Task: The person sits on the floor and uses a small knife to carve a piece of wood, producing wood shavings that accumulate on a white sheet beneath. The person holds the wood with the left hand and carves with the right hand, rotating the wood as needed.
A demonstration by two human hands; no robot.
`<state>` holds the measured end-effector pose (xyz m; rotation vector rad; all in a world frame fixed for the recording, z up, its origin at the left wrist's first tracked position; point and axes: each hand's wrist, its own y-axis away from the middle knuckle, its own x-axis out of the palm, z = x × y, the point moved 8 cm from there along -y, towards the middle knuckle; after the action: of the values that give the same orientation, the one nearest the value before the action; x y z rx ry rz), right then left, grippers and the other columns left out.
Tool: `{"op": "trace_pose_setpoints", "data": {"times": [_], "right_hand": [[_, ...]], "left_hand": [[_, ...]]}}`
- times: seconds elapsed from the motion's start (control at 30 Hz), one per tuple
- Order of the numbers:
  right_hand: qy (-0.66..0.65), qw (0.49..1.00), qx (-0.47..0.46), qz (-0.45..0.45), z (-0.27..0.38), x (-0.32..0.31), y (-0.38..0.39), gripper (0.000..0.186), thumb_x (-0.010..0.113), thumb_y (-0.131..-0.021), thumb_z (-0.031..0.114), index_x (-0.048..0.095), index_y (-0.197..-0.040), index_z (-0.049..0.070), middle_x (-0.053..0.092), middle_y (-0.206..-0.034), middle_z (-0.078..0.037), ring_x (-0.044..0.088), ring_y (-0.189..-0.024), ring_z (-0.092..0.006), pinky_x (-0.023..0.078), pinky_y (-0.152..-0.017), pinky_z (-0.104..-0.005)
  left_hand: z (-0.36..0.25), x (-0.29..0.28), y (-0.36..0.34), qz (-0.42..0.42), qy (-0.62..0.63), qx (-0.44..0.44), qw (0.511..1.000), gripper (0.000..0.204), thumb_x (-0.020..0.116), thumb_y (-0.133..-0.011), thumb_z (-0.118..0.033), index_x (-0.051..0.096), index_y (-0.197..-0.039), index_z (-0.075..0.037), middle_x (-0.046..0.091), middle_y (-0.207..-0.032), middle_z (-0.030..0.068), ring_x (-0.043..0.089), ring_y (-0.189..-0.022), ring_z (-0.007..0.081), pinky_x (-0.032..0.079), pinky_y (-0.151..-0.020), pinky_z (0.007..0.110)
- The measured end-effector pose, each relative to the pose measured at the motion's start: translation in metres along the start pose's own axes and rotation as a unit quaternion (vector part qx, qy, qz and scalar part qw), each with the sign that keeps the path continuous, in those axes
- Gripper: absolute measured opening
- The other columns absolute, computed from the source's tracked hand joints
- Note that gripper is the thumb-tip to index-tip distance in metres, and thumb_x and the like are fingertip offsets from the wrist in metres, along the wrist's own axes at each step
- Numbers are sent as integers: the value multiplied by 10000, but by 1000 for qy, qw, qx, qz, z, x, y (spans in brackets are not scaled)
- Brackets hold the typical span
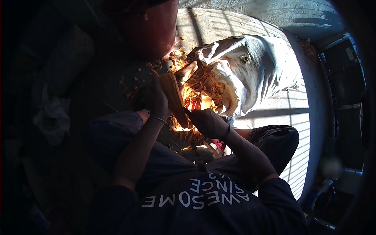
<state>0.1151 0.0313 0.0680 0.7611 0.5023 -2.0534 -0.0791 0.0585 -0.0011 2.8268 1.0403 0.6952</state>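
Note:
My left hand point(158, 98) is closed round a long, flat brown wooden piece point(171, 92) with a rounded upper end. The piece is tilted, its lower end towards my right hand. My right hand point(208, 122) is closed beside that lower end. A small dark tip point(187, 112) sticks out from its fingers towards the wood; shadow hides what it belongs to. Under both hands lies a brightly lit heap of curled wood shavings point(201, 84). A pale cut piece of wood point(205, 102) rests among them.
A crumpled white sack point(258, 74) lies open beside the shavings on the right. Beyond my left hand stands a large dark red container point(150, 29). My bent knees point(276, 143) flank the work. Deep shadow covers the left side, where a pale bag point(53, 119) shows faintly.

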Motion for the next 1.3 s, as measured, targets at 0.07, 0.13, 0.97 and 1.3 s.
{"op": "trace_pose_setpoints", "data": {"times": [0.07, 0.13, 0.97, 1.3], "right_hand": [[24, 1000, 1, 20, -5, 5, 1, 93, 598, -900, 67, 613, -860, -16, 598, -774, -142, 631, -688, -338, 505, -627, -409], [46, 998, -3, 43, -3, 10, -2, 58, 607, -846, 54, 628, -844, 0, 620, -799, -125, 649, -710, -309, 532, -649, -398], [39, 992, -16, -118, -40, -47, -5, 291, 833, -842, 223, 653, -946, 19, 621, -789, -5, 554, -683, -68, 474, -655, -269], [-313, 906, 228, -169, -56, -36, 1, 369, 856, -796, 195, 654, -1023, -13, 675, -760, -17, 573, -521, -49, 452, -456, -226]], "left_hand": [[-13, 11, 7, -7, 30, -7, 999, 388, 471, -1079, -366, 588, -1235, -31, 614, -986, 87, 599, -896, 150, 489, -792, 318], [-9, 1, 4, -18, 59, -11, 998, 440, 471, -1071, -450, 618, -1143, -42, 614, -974, 62, 592, -902, 111, 486, -791, 297], [-2, -5, -25, 10, -4, -30, 999, 446, 516, -1045, -455, 640, -1161, -42, 636, -1013, 43, 598, -946, 136, 484, -847, 298], [16, 35, 33, 146, -225, 109, 957, 247, 671, -990, -269, 694, -1073, -37, 640, -956, 70, 620, -918, 168, 477, -865, 318]]}}
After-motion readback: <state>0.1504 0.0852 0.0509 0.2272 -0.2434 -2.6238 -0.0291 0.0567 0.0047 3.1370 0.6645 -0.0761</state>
